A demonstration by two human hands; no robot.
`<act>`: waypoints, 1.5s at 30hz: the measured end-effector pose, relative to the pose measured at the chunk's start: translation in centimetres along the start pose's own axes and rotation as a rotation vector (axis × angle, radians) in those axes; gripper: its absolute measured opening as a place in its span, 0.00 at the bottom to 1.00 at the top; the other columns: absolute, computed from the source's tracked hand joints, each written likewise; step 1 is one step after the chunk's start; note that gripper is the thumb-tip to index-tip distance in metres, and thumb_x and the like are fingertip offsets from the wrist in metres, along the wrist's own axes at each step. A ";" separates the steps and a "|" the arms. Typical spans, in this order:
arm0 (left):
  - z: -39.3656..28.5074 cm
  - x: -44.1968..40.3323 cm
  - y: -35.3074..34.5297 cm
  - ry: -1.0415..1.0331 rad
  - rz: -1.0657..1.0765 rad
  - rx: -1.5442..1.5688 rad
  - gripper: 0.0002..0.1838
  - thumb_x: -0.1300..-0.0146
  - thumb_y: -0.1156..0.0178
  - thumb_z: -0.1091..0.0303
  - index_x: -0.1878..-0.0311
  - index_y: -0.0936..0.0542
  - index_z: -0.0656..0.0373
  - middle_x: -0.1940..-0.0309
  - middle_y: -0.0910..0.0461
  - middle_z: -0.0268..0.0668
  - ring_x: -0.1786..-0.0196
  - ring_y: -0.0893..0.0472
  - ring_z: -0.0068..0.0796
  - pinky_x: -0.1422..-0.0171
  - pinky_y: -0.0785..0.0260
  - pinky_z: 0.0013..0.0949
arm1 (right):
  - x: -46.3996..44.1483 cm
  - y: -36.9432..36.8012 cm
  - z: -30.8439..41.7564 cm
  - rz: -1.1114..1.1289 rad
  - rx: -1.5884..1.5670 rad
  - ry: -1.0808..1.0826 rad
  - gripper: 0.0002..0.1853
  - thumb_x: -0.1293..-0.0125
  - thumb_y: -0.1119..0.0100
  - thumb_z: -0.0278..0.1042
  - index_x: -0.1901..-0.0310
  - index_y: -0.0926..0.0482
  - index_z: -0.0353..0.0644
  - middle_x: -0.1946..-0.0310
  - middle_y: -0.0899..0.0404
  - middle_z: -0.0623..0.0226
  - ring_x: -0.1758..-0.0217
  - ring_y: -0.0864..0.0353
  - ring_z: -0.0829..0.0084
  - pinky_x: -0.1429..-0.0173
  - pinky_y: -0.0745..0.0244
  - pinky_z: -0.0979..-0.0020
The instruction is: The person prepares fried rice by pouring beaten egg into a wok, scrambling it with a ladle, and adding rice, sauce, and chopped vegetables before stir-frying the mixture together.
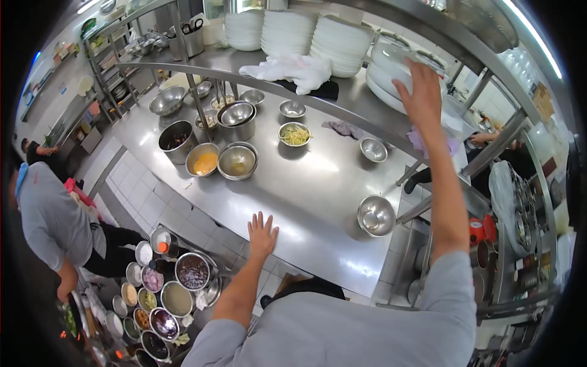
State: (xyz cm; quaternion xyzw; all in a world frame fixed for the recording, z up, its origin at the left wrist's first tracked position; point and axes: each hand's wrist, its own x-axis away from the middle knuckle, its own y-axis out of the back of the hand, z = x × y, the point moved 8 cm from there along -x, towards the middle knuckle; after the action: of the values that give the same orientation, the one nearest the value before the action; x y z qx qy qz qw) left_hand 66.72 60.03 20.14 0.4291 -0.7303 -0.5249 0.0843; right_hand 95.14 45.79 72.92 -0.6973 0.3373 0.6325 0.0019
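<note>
My right hand [422, 92] is raised to the upper shelf, in front of a stack of large white plates [380, 78]. Its fingers are stretched and apart, and I cannot tell whether they touch the plates. My left hand [263, 235] lies flat with spread fingers near the front edge of the steel table [306, 211]. Beyond it on the table are a metal bowl with yellow liquid [203, 160], a stack of metal bowls [237, 162] and a bowl of yellow-green shreds [295, 135]. To the right sits a shiny metal bowl [376, 215].
The steel shelf [226, 64] crosses above the table, carrying more white plate stacks [286, 33] and a white cloth [293, 70]. A person in a grey shirt [58, 211] stands at left beside several sauce and ingredient containers [177, 298]. Another person's dark sleeve [516, 160] shows at right.
</note>
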 end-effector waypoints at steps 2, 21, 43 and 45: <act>-0.5 0.7 0.9 -0.038 -0.025 -0.038 0.26 0.34 0.46 0.53 0.35 0.28 0.53 0.31 0.39 0.53 0.27 0.44 0.55 0.25 0.56 0.57 | -3.1 -3.9 -2.8 0.331 -0.006 -0.147 0.21 0.37 0.40 0.47 0.47 0.22 0.43 0.53 0.20 0.53 0.46 0.24 0.53 0.44 0.29 0.57; -9.2 -5.7 6.8 -0.162 -0.144 0.610 0.20 0.39 0.41 0.73 0.42 0.25 0.58 0.46 0.24 0.49 0.43 0.25 0.46 0.38 0.34 0.43 | -5.5 -2.9 -2.9 0.105 0.196 0.088 0.17 0.31 0.49 0.48 0.71 0.24 0.44 0.72 0.18 0.61 0.71 0.18 0.55 0.68 0.23 0.57; -8.0 -0.9 9.7 0.810 0.317 1.949 0.38 0.48 0.50 0.68 0.30 0.44 0.54 0.37 0.35 0.47 0.35 0.31 0.49 0.36 0.31 0.56 | 13.8 1.5 16.5 0.409 -0.721 0.432 0.15 0.43 0.34 0.40 0.59 0.23 0.41 0.62 0.25 0.61 0.55 0.25 0.60 0.53 0.28 0.59; -6.3 -1.3 7.4 0.767 0.190 1.820 0.42 0.51 0.51 0.73 0.29 0.51 0.49 0.36 0.40 0.47 0.32 0.36 0.51 0.37 0.32 0.61 | 6.8 2.8 9.1 0.124 -0.289 0.243 0.21 0.45 0.36 0.32 0.49 0.25 0.39 0.52 0.23 0.57 0.47 0.27 0.55 0.39 0.33 0.58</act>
State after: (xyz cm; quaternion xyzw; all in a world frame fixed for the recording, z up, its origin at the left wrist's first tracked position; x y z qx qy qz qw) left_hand 67.13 57.23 29.50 0.4107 -0.8096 0.4194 -0.0051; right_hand 85.58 44.39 66.27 -0.7396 0.2829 0.5842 -0.1780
